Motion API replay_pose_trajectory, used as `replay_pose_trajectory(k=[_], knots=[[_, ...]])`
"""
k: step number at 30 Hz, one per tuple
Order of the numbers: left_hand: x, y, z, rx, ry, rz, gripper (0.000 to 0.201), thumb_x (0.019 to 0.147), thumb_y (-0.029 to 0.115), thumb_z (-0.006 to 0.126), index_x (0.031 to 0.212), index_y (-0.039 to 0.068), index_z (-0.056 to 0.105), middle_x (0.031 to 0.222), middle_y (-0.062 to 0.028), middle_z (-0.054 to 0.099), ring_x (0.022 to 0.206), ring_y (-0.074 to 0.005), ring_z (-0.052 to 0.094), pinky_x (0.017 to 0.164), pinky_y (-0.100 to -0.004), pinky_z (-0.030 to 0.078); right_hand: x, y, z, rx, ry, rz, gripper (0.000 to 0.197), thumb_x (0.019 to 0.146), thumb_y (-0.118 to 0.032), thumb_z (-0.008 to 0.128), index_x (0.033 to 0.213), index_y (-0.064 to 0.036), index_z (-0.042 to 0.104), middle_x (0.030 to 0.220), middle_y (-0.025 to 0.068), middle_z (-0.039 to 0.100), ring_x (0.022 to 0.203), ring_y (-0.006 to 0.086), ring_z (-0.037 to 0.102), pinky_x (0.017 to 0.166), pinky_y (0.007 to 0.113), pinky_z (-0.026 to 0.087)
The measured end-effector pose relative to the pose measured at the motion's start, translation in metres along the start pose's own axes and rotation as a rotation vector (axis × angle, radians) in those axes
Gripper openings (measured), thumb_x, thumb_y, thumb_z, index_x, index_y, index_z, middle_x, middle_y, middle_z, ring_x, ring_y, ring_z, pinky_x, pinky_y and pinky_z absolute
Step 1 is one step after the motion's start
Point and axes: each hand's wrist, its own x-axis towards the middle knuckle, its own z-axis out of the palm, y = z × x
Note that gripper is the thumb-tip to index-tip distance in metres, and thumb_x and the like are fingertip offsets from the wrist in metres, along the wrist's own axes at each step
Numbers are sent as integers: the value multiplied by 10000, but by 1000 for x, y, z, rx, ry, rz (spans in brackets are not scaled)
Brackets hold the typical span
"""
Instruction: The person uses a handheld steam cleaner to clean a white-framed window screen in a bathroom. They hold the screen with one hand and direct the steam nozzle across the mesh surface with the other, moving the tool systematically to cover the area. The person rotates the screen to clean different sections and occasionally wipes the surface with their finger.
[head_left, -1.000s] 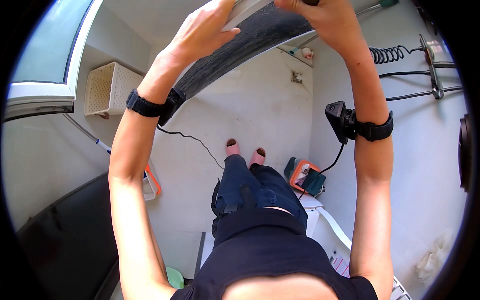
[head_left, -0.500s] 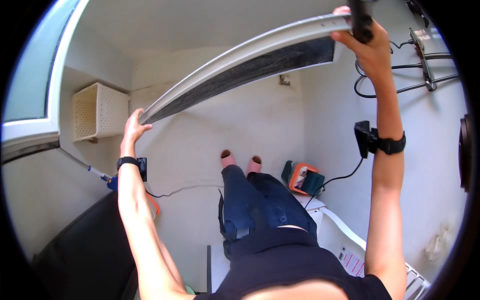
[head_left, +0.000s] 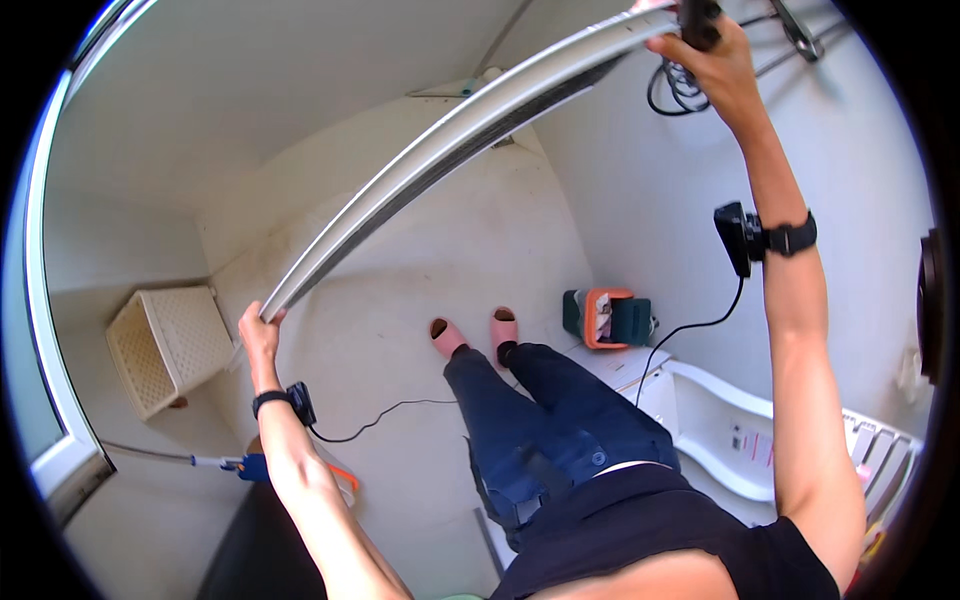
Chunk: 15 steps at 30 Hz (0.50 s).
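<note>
A long framed panel with a white rim and dark mesh, like a window screen (head_left: 455, 122), is lifted in front of me and slants up to the right. My left hand (head_left: 261, 342) is closed on its lower left end. At the upper right end, my right hand (head_left: 716, 80) grips the rim, thumb on the near side. A dark rod-like part (head_left: 698, 25) overlaps that hand, and I cannot make out what it belongs to. The mesh is seen nearly edge-on.
On the left are a white window frame (head_left: 62, 455), a cream perforated basket (head_left: 185, 340) and a blue-handled pole (head_left: 252, 467). An orange-rimmed bin (head_left: 592, 330) stands by the right wall, near a white slatted piece (head_left: 725, 430). Coiled black cable (head_left: 682, 92) hangs near my right hand.
My view has turned toward the right. The panel has tilted more steeply and shows less mesh, with both hands still on it. My feet have shifted.
</note>
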Motion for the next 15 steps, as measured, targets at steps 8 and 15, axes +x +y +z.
replay_pose_trajectory(k=[8,15], knots=[[-15,56,-72,-61,8,15,240,625,114,768,710,-9,579,592,-125,571,567,-172,528,553,-336,436,-3,54,1,288,115,124,267,716,-8,725,944,-10,588,774,-30,570,719,49,527,671,206,446],[-13,107,-112,465,20,80,300,618,238,785,742,20,622,735,-163,645,722,-344,615,742,-417,409,-116,90,54,206,-75,461,231,773,-159,704,940,-41,595,778,-15,572,657,71,487,612,215,418]])
